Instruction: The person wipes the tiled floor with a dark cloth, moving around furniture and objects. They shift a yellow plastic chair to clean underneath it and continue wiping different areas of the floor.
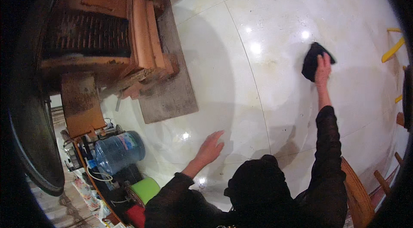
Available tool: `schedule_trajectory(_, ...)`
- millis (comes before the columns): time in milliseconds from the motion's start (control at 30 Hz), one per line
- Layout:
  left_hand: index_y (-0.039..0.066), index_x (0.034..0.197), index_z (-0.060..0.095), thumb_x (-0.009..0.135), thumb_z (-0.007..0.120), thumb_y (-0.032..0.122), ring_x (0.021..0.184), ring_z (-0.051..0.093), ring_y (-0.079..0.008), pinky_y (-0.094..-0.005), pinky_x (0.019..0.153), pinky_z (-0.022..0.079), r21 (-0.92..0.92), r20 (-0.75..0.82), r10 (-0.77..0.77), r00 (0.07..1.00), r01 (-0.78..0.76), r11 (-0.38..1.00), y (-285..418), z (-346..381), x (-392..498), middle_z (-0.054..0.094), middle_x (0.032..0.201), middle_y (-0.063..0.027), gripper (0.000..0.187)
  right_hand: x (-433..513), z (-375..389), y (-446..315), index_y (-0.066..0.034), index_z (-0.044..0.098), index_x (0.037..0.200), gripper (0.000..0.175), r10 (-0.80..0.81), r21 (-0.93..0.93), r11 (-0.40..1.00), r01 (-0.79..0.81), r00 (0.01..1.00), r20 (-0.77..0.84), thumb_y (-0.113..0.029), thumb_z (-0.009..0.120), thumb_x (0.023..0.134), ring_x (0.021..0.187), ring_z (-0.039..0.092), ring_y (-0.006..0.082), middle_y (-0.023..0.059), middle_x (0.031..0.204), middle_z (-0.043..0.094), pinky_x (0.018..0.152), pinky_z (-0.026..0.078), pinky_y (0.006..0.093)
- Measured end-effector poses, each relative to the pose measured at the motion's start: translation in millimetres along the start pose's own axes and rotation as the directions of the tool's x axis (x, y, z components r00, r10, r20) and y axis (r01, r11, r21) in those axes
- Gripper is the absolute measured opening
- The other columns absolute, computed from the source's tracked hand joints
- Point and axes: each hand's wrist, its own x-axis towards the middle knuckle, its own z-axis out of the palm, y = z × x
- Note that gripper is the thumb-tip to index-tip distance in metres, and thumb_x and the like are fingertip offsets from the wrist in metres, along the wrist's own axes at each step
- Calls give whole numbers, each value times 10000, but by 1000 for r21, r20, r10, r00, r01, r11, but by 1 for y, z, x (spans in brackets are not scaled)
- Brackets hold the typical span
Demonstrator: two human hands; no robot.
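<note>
My right hand (323,71) reaches far forward and presses a black cloth (312,62) onto the pale, glossy tiled floor (284,105). The fingers lie over the right part of the cloth, which is bunched into a rough wedge. My left hand (210,149) is held out over the tiles with its fingers apart and nothing in it. It looks to be above the floor, though the exact gap cannot be told. Dark sleeves cover both arms, and a dark clothed shape (258,183) fills the bottom middle.
A brown wooden furniture piece (142,31) with dark slats stands upper left, by a grey-brown mat (171,99). Lower left are a blue plastic water bottle (121,152) and a green stool-like object (145,189). Yellow legs (393,50) and a curved wooden piece (358,192) line the right.
</note>
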Motion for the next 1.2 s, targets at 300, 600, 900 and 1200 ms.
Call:
schedule_trajectory(300, 25, 1289, 556, 920, 532, 132, 1142, 565, -408, -479, 995, 451, 335, 44, 96, 994, -105, 936, 28, -88, 89, 615, 1216, -223, 385, -230, 238, -175, -174, 683, 1133, 340, -634, 209, 513, 832, 203, 746, -323, 589, 843, 1306, 450, 381, 74, 1379, 536, 1022, 384, 598)
schedule_trajectory(600, 56, 1323, 539, 950, 542, 178, 1144, 574, -405, -472, 986, 471, 479, 155, 73, 985, -139, 867, 23, -141, 157, 605, 1239, -218, 392, -26, 211, -159, -129, 756, 924, 262, -547, -185, 723, 665, 716, 434, -185, 575, 743, 990, 634, 306, 107, 1003, 689, 798, 496, 495)
schedule_trajectory(900, 61, 1395, 489, 956, 575, 132, 1106, 633, -280, -423, 924, 530, 72, 141, 222, 965, -233, 970, 2, -153, 139, 577, 1320, -166, 453, 83, 35, -41, -49, 604, 930, 287, -7, -618, 784, -53, 995, -95, -244, 410, 1013, 916, 630, 363, 169, 960, 656, 801, 488, 501)
schedule_trajectory(1200, 26, 1267, 582, 927, 684, 252, 1001, 667, -238, -371, 926, 539, -944, -86, -117, 989, -44, 327, 30, -181, 218, 672, 1119, -99, 420, -102, 134, -273, -118, 230, 1553, 709, -142, 369, 860, -351, 531, 835, -394, 547, 982, 1430, 349, 352, 271, 1529, 343, 1176, 265, 409)
